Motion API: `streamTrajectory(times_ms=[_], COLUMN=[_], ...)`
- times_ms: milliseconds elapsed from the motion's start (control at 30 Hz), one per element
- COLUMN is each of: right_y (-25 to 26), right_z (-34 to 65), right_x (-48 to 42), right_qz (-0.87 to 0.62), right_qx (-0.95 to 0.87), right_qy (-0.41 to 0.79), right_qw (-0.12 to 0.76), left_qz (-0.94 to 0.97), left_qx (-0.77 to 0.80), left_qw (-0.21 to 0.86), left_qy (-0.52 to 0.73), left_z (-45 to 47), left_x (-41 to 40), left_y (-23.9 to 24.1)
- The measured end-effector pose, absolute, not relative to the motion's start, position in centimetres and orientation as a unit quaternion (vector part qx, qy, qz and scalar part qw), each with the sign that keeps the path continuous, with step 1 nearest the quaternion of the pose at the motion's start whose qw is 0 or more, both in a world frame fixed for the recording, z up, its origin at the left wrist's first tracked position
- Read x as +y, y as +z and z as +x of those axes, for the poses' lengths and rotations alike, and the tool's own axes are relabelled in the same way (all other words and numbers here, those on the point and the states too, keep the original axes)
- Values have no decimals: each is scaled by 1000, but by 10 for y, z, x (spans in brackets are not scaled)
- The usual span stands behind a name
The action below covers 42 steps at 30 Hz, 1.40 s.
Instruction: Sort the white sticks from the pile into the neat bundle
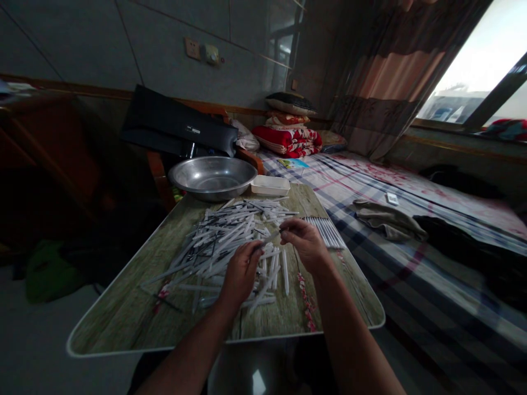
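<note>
A loose heap of thin white and dark tubes lies spread over the middle of a small wood-patterned table. My left hand rests on the near part of the heap with its fingers curled round one white tube. My right hand pinches the other end of a thin tube held between both hands. A neat row of white tubes lies just right of my right hand at the table's right edge.
A steel basin and a shallow white tray stand at the table's far end. A bed with a checked cover, folded quilts and loose clothes lies to the right. A dark bag sits behind.
</note>
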State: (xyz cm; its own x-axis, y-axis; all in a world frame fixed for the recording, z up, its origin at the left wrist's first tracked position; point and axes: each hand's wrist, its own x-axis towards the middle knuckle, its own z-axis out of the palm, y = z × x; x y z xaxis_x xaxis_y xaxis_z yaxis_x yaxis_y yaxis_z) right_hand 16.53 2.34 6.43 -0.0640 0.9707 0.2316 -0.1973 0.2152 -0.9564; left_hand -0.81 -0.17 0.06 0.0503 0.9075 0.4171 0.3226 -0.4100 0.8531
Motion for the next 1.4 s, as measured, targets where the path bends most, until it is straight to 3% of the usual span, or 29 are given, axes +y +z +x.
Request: streamTrajectory(times_ms=[467,900,1233,1400], right_y=[61,63,66,55], right_z=[178,196,189,191], right_x=[21,13,7,12], right_qz=[-423,-468,-515,-527], right_qx=[-606,-656,-759,-719], right_qy=[413,378,177,238], right_qw=[533,456,356,386], left_qz=[714,733,754,756], left_qx=[442,427,417,419], left_qw=[196,184,179,169], left_qy=[506,496,475,474], left_z=[-8,-7,-6,-7], left_x=[-1,-1,-2,-1], left_y=[3,4,3,2])
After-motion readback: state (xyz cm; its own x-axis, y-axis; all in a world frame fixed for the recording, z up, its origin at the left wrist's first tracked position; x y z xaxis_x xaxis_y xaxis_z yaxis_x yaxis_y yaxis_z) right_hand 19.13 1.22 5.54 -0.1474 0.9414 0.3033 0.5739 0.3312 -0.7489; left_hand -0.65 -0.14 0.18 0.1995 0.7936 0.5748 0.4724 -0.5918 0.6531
